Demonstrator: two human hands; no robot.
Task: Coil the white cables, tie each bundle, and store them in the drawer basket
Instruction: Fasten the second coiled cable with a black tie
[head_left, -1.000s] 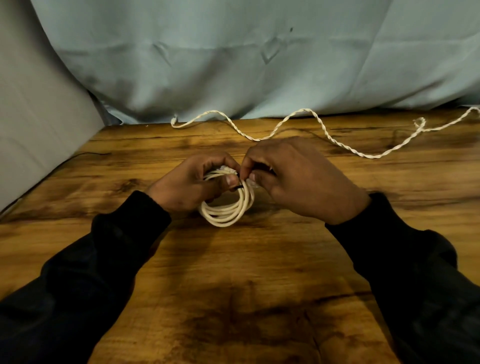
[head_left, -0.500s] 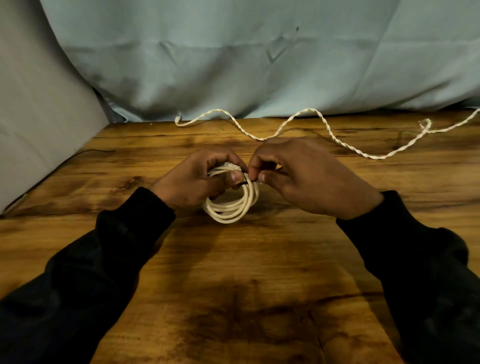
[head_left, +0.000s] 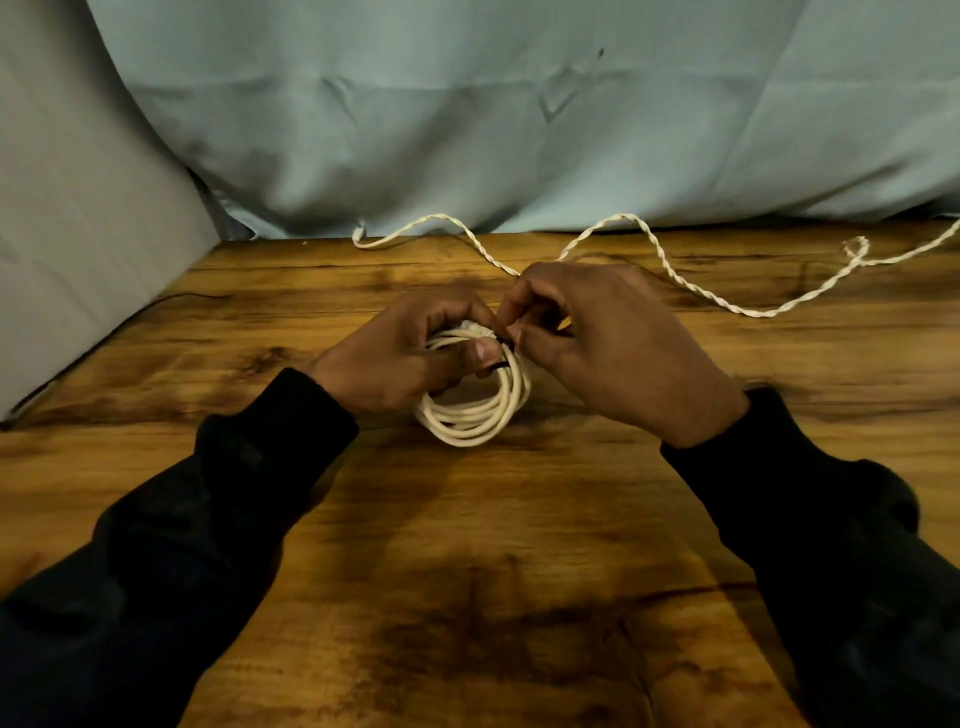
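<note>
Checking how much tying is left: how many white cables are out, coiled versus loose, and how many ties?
Coiled white cable, held by left hand: 1
Loose twisted white cable: 1
Dark tie, pinched by right hand: 1
Total: 3

A wooden table (head_left: 519, 545) carries a coiled white cable (head_left: 478, 415) and a loose twisted cable (head_left: 675, 270).

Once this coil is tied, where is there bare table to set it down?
The wooden table is bare between the two black sleeves, nearer than the coiled white cable, and left of the left hand. Crowded behind the right hand: the twisted white cable snakes there.
</note>
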